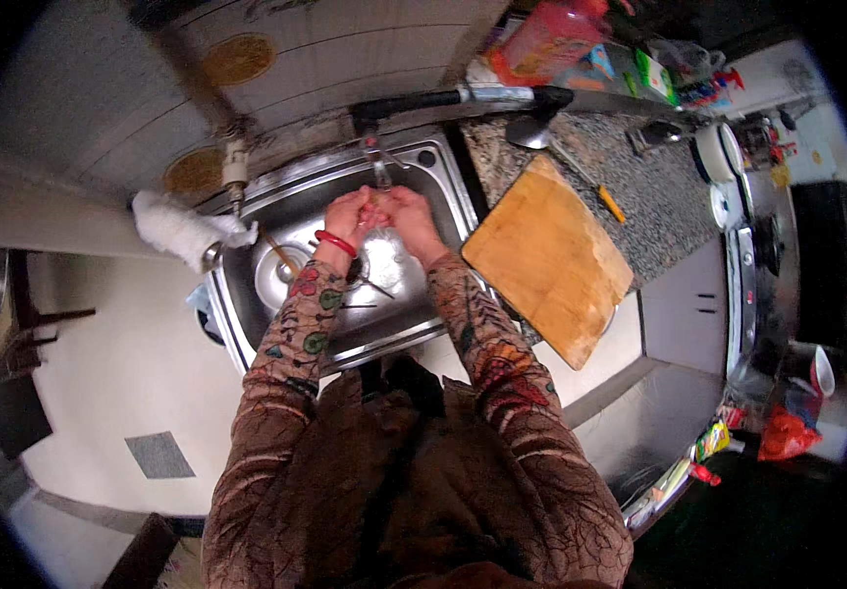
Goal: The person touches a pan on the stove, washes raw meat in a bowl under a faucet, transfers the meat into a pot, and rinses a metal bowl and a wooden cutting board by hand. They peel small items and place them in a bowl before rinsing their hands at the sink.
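Note:
Both my hands are together under the tap (375,157), over the metal sink (345,339). My left hand (348,214), with a red bangle (335,242) at its wrist, has its fingers curled in against the other hand. My right hand (414,222) is bent around toward it, fingers closed. Whatever lies between them, if anything, is too small and hidden to name. Below the hands the basin shines as if wet. Thin dark sticks (372,286) lie in it, and a brown stick (280,252) leans by the round drain (274,279).
A wooden cutting board (548,257) overlaps the sink's right side and the speckled counter (664,216). Behind it lies a metal utensil with an orange handle (611,203). A white cloth (173,228) hangs at the sink's left corner. A white pot (717,153) stands farther right.

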Demonstrator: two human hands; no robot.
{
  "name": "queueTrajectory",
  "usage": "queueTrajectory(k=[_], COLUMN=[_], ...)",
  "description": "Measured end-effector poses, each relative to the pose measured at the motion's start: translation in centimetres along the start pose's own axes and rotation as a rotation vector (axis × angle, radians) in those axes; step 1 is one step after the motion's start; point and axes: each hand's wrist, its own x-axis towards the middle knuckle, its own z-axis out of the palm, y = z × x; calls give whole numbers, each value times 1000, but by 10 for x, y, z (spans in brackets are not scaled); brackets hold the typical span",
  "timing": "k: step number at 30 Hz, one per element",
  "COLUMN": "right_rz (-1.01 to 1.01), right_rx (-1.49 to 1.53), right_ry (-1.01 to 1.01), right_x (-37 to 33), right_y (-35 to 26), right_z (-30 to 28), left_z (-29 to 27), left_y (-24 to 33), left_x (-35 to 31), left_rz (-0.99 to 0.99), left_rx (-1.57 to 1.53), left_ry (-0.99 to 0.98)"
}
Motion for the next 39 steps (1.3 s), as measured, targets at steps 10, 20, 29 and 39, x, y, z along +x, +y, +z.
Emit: queueTrajectory(k=[10,20,29,39], right_rz=[42,27,-14,-52], right_rx=[328,152,24,83], right_ry=[-71,-9,110,230], right_x=[3,-7,-2,0], right_y=[23,11,11,20], right_z=[-29,-33,-21,-16], left_z=[10,9,5,37], left_y=[2,0,-17,-20], left_x=[-16,-14,-4,-19], left_rz=[-100,-10,160,284], left_rx=[-124,96,101,342], left_ry=[-158,-120,-71,98])
